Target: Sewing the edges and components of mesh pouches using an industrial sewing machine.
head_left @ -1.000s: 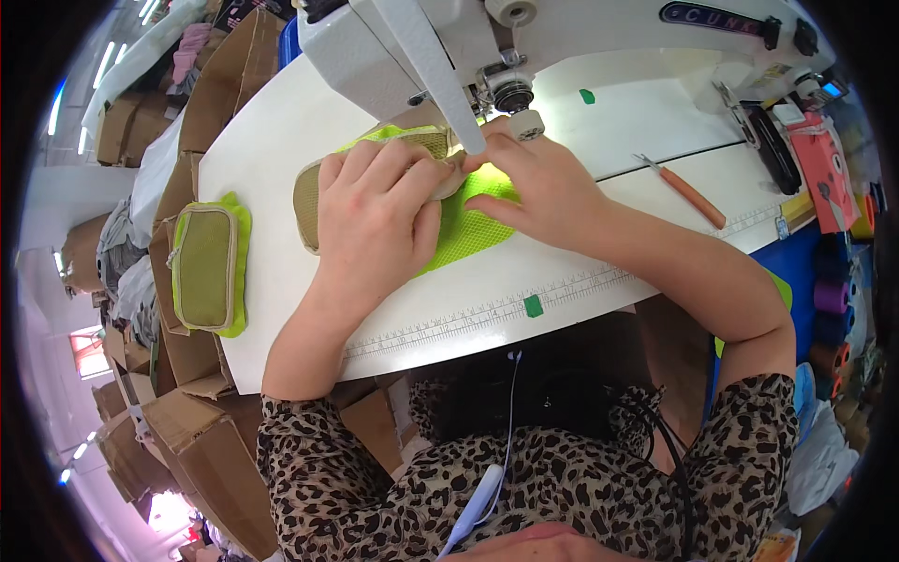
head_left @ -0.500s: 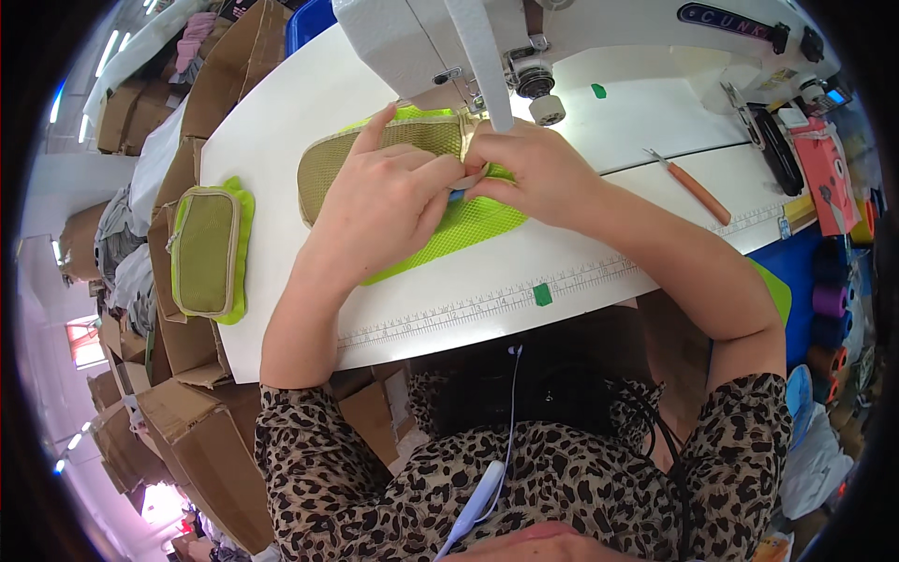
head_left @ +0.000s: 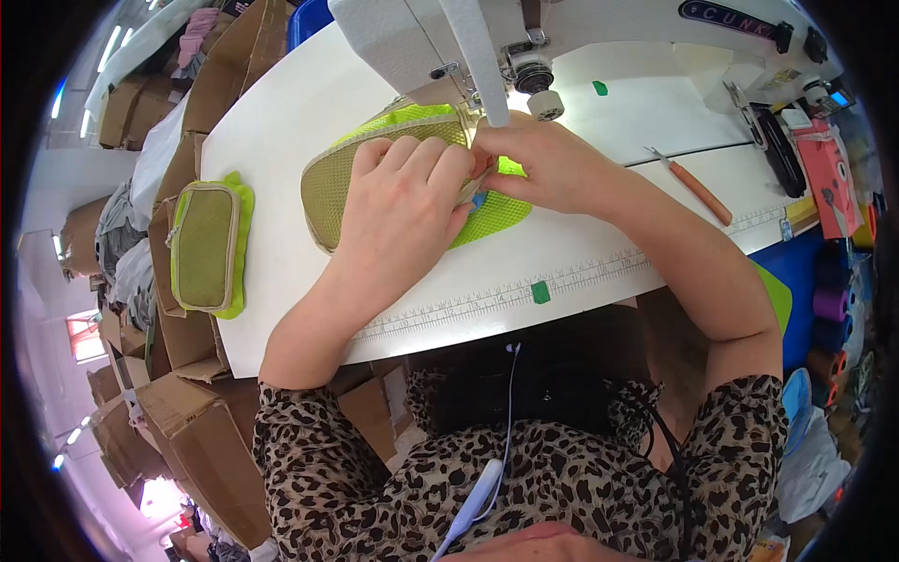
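An olive mesh panel with beige edging (head_left: 328, 201) lies on bright green mesh fabric (head_left: 501, 217), in front of the sewing machine (head_left: 403, 51). My left hand (head_left: 403, 206) rests on the panel with its fingers curled, closed on the edging at its right end. There my right hand (head_left: 557, 169) pinches the same edge between thumb and fingers, just below the machine's presser area. A small blue bit (head_left: 478, 199) shows between the hands. The fingertips partly hide the edge they hold. At the table's left edge lies a similar green mesh piece (head_left: 204, 248).
An orange-handled pointed tool (head_left: 700, 192) and a black-handled tool (head_left: 779, 155) lie on the right. A ruler strip (head_left: 468, 309) runs along the table's front edge. Cardboard boxes (head_left: 201, 421) crowd the left side; thread spools (head_left: 831, 300) stand at far right.
My left hand has shifted slightly right, and its raised index finger has curled down. My right hand has moved a little right along the edging, with the green fabric drawn in under the hands.
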Tool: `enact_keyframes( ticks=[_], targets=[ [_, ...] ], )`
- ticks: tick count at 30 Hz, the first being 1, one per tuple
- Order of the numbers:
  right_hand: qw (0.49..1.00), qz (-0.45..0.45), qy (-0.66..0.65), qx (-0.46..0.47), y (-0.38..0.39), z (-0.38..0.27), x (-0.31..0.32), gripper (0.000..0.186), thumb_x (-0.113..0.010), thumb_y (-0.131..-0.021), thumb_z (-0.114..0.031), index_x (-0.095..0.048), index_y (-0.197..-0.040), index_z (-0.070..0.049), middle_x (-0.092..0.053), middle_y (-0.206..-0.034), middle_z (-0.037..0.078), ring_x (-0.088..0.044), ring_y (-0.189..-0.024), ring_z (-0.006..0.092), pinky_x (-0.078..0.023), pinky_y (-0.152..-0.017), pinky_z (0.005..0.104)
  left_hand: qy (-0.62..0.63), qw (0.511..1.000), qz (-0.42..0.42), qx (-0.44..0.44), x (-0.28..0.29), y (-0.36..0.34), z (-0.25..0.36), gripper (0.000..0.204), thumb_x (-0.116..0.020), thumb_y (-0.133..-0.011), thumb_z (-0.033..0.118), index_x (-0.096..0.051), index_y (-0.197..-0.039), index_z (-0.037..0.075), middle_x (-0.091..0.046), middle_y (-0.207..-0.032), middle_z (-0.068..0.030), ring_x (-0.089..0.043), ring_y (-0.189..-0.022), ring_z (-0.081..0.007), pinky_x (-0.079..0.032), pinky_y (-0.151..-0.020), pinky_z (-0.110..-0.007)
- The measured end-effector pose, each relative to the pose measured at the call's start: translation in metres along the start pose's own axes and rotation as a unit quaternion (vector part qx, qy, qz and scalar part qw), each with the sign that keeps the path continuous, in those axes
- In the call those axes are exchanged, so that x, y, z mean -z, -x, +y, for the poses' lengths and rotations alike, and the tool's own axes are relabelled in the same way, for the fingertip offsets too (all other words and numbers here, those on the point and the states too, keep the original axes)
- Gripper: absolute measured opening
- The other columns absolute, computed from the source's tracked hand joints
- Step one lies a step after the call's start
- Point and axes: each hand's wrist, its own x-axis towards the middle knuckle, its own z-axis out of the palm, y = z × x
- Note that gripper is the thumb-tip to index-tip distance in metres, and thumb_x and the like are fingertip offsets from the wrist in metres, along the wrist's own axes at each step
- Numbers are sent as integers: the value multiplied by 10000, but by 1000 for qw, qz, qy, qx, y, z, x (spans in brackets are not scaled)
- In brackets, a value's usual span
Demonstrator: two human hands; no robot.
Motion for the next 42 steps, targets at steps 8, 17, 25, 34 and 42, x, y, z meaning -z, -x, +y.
enact_keyframes(
  ticks=[8, 17, 25, 34, 42],
  targets=[
    [997, -5, -64, 40, 0, 5, -2, 146, -713, -880, -134, -650, -995, -68, -654, -1009, 26, -589, -1041, 237, -488, -888, 376, 48, 998, -37, 28, 3, 7, -11, 202, -774, -764, 130, -628, -900, 99, -609, -840, -28, -615, -867, -224, -416, -827, -384],
    [997, 42, -22, 58, -1, 8, -10, 94, -687, -871, -152, -643, -937, -102, -655, -955, 53, -663, -808, 273, -511, -743, 404, 91, 993, -50, 59, 0, 6, -4, 144, -744, -797, 143, -625, -860, 93, -619, -816, -32, -620, -818, -223, -409, -801, -382],
    [975, 87, 130, 156, -1, 5, -7, 156, -742, -846, -195, -615, -890, -114, -627, -900, -9, -607, -898, 234, -536, -726, 362, 58, 998, 16, -10, -9, 2, -4, 137, -749, -782, 142, -620, -799, 102, -604, -748, -16, -610, -756, -205, -416, -793, -376],
    [940, 170, 219, 198, 9, 5, -14, 133, -689, -774, -121, -564, -804, -85, -614, -710, 41, -654, -665, 223, -528, -576, 356, -22, 1000, -6, 14, 6, 5, 14, 200, -744, -741, 169, -579, -842, 117, -554, -855, -25, -574, -850, -187, -420, -770, -345],
    [958, 123, 207, 155, 21, -2, -16, 146, -713, -795, -149, -584, -824, -90, -630, -758, 33, -657, -658, 212, -525, -578, 356, -117, 992, 3, -43, 16, 6, -8, 30, -627, -755, 133, -605, -735, 129, -536, -804, -9, -556, -840, -185, -419, -783, -333]
  ],
)
